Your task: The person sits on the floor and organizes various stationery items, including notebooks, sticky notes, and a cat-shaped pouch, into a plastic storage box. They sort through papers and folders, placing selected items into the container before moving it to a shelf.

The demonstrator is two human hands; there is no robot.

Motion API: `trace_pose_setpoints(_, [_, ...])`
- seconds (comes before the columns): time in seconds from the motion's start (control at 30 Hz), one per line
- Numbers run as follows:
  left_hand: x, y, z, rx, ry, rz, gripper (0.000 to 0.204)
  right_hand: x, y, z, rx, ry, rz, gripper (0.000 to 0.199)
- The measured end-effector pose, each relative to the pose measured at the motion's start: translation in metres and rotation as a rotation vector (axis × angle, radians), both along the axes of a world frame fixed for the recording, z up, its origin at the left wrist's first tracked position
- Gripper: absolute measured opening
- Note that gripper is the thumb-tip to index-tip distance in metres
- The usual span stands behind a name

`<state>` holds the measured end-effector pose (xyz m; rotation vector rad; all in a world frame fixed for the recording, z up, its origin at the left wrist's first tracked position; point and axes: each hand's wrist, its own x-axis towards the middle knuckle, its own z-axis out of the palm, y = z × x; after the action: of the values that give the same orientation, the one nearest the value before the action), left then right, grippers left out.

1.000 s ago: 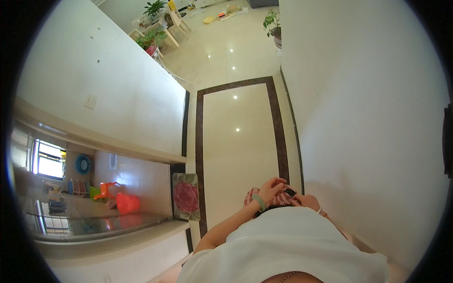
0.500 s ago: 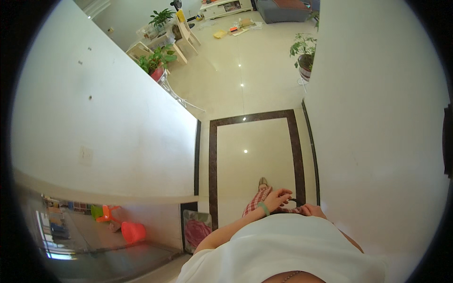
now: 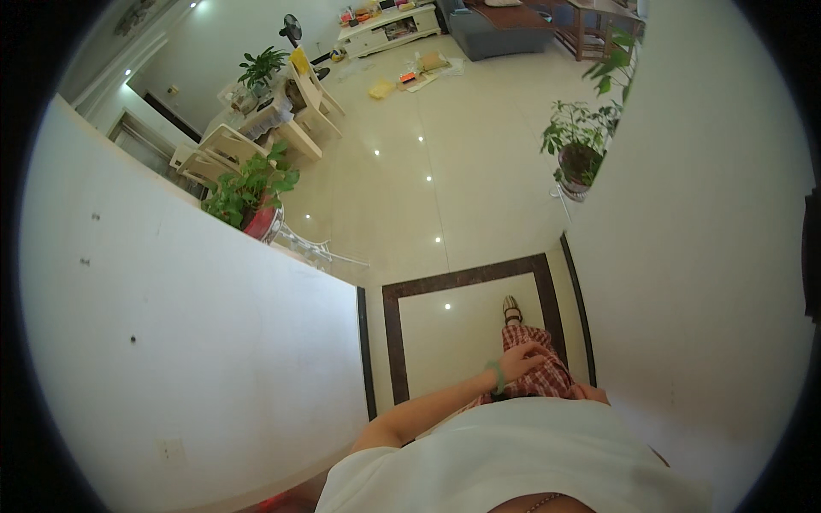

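Observation:
My left hand [image 3: 523, 361] hangs in front of my body, over the red-and-white plaid trousers [image 3: 547, 376]. Its fingers are loosely stretched and I see nothing held in them. A pale green bracelet [image 3: 496, 376] circles that wrist. Low at my right side, my right hand [image 3: 589, 392] lies against the edge of the trousers. Its fingers are mostly hidden, so whether it holds anything does not show. One foot in a striped shoe [image 3: 511, 306] is forward on the pale tiles.
White walls [image 3: 214, 359] flank a passage with a dark-bordered floor panel [image 3: 466, 274]. Beyond stand a potted plant [image 3: 256, 192] on a white stand, another potted plant [image 3: 579, 162], a table with chairs [image 3: 312, 98], a grey sofa [image 3: 487, 34] and a white cabinet [image 3: 389, 32]. Packaging [image 3: 419, 73] litters the floor.
I have moved forward along the passage, and the plants and room appear nearer. One foot has stepped ahead. The dark item seen between my hands no longer shows.

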<state>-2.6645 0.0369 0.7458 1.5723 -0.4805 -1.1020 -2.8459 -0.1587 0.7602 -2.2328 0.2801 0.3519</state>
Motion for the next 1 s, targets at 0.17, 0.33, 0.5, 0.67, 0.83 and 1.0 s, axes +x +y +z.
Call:
trace_pose_setpoints(0.17, [0.118,0.006,-0.023,0.102,0.143,0.149,0.027,0.161,-0.042,0.011,0.05,-0.011,0.085,0.025])
trace_pose_setpoints(0.33, [0.243,-0.005,-0.002,0.12,-0.072,0.338,0.029,0.293,-0.07,0.053,0.134,0.137,0.207,0.029])
trace_pose_setpoints(0.5, [0.342,-0.011,-0.027,0.008,0.063,0.425,0.028,0.424,-0.065,0.018,-0.036,0.149,0.343,0.03])
trace_pose_setpoints(0.67, [0.449,0.01,-0.061,0.037,0.238,0.407,0.028,0.567,-0.052,-0.01,0.158,0.078,0.349,0.025])
trace_pose_setpoints(0.83, [0.614,0.013,-0.027,-0.001,0.175,0.139,0.033,0.715,-0.04,-0.021,0.093,-0.021,0.227,0.022])
trace_pose_setpoints(1.0, [0.749,-0.044,0.027,-0.033,-0.044,-0.286,0.07,0.827,-0.031,-0.016,-0.142,-0.245,0.177,0.018])
